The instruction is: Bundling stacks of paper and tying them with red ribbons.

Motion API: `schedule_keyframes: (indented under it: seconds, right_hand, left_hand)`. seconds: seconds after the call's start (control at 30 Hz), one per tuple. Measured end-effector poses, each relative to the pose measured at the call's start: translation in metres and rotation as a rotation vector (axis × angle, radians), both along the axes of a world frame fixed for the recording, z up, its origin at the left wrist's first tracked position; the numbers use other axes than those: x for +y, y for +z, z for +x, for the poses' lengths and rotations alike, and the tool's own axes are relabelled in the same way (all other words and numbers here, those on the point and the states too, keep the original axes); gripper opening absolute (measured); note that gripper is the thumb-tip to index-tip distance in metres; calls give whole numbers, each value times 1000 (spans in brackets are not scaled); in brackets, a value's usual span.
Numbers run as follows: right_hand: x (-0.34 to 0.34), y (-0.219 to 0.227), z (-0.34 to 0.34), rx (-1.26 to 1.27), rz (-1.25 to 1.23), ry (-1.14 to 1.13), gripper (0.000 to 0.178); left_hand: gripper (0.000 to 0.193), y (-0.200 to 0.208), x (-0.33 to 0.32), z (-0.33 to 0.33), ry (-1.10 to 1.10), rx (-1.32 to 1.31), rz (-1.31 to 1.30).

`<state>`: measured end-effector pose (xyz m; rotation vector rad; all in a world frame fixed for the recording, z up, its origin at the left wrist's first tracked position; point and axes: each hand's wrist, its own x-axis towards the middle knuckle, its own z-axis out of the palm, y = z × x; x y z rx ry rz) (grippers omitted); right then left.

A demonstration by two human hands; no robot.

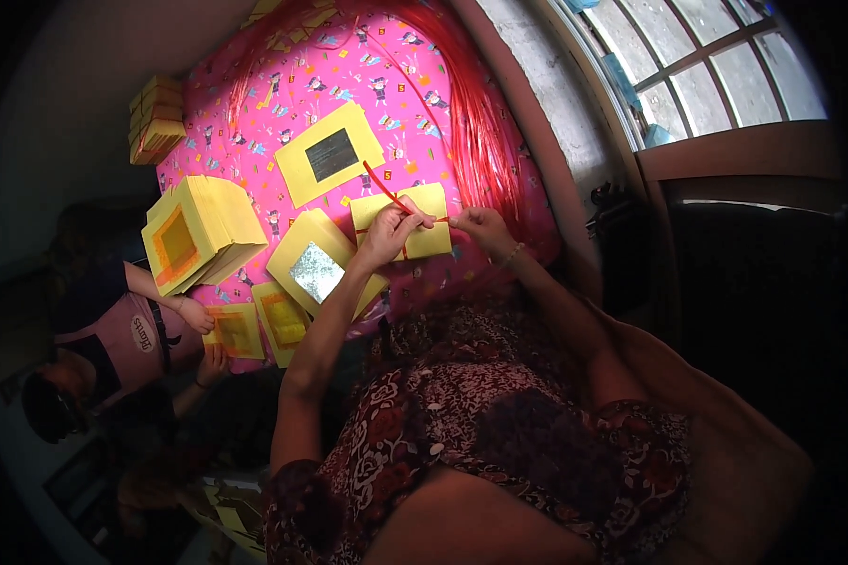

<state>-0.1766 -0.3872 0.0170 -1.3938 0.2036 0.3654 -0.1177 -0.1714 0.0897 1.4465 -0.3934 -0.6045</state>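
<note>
A yellow packet of envelopes lies in front of me, with red ribbon crossed around it. My left hand rests on top of it, fingers pinched on the red ribbon, whose loose end sticks up toward the far left. At the packet's right edge my right hand is closed on another stretch of the ribbon. Just left of the packet lies a yellow envelope with a silvery window, partly behind my left forearm. Beyond the packet is a yellow envelope with a dark window.
A long bundle of red ribbon runs along the table's right side. At left stand a thick stack of yellow envelopes and tied bundles. A co-worker's hand touches a yellow envelope. A pink patterned cloth covers the table.
</note>
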Motion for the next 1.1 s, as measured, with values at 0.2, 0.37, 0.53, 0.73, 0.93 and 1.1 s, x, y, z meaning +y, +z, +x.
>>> schedule_keyframes:
  seconds: [0.2, 0.37, 0.53, 0.73, 0.93, 1.1]
  right_hand:
    - [-12, 32, 1, -119, -235, 2, 16]
    - [-5, 96, 13, -793, -931, 63, 16]
    - [12, 106, 25, -1048, -1065, 108, 21]
    - [17, 98, 26, -834, -853, 28, 20]
    - [8, 86, -6, -616, -626, 17, 19]
    - [14, 83, -7, -475, -625, 105, 15]
  left_hand:
    - [13, 3, -10, 15, -130, -364, 354]
    - [12, 6, -15, 16, -116, -437, 314]
    - [10, 2, -18, 15, -80, -547, 325]
    - [7, 8, -16, 14, -86, -630, 446]
    - [14, 18, -20, 17, -126, -230, 383]
    - [13, 20, -19, 17, -135, -129, 371]
